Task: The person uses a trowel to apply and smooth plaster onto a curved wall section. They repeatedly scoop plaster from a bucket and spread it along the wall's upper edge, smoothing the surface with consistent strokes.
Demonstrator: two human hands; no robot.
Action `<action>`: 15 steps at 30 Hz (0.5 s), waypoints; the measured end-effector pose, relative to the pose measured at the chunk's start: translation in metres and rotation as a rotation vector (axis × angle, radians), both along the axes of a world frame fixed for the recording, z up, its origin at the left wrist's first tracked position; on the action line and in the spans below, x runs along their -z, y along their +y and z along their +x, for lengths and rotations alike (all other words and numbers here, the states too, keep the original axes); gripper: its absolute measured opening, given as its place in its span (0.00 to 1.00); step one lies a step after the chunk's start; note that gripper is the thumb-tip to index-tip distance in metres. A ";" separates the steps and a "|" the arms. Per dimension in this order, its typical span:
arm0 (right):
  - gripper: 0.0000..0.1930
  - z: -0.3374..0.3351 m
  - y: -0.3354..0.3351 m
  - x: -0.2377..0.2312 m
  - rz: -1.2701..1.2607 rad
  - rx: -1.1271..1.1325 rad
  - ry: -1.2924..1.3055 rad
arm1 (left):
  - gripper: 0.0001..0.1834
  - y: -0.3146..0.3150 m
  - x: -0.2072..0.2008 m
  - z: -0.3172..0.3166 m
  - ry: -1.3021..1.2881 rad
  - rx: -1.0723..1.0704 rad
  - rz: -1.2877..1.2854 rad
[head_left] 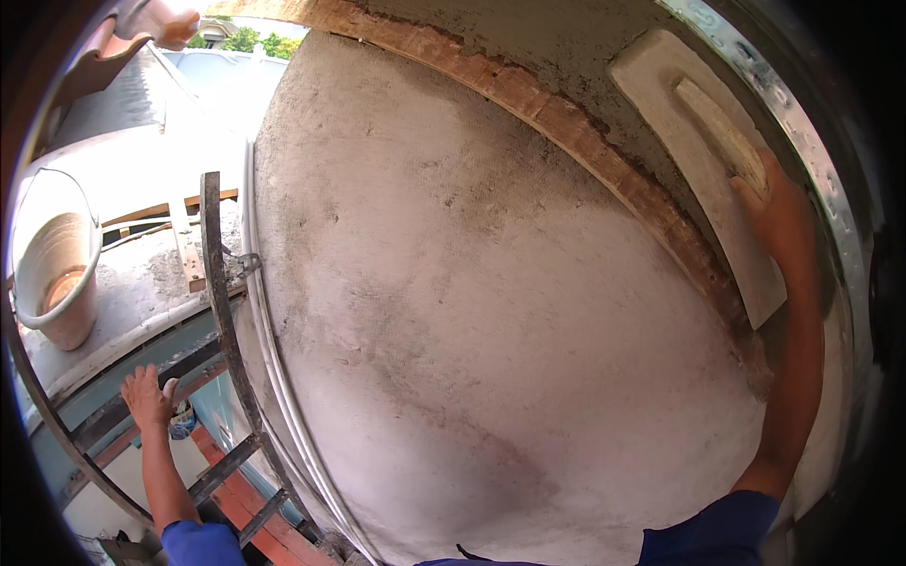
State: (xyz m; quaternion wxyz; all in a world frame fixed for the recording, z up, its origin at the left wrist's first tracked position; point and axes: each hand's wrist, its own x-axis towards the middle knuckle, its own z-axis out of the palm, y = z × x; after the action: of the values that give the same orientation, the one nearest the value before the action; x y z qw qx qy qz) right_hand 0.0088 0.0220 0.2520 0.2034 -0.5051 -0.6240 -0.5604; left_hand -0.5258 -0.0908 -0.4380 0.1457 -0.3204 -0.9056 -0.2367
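Note:
My right hand (783,217) grips the handle of a long, pale plastering float (708,184) at the upper right. The float's flat board lies against a strip of grey, wet-looking mortar (557,42). A rough reddish-brown wooden strip (566,118) borders this mortar, curving across the wall in the view. Off to the left, my left hand (149,401) is open, fingers extended and thumb apart, over a dark rung of a metal ladder (226,307). Whether its palm bears on the rung cannot be made out.
A whitish bucket (75,319) with a wire handle stands on a ledge at the left. Pale pipes (269,349) run down the wall edge beside the ladder. Red planks (269,524) lie below. The large bare wall (453,311) fills the middle. A shiny metal strip (779,104) edges the upper right.

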 end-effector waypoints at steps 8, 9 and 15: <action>0.34 -0.093 0.058 -0.033 -0.017 -0.060 -0.144 | 0.24 0.008 -0.008 0.005 -0.044 0.038 -0.009; 0.35 -0.121 0.060 -0.019 -0.061 -0.066 -0.160 | 0.24 0.002 -0.014 0.006 -0.049 0.020 -0.016; 0.30 -0.101 0.017 0.035 -0.173 -0.075 -0.144 | 0.25 -0.010 -0.011 -0.002 -0.042 -0.016 -0.011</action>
State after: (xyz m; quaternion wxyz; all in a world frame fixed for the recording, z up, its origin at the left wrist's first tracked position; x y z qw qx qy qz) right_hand -0.0920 0.0394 0.2166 0.1346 -0.4554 -0.7016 -0.5313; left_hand -0.5276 -0.1012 -0.4265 0.1265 -0.3090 -0.9123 -0.2371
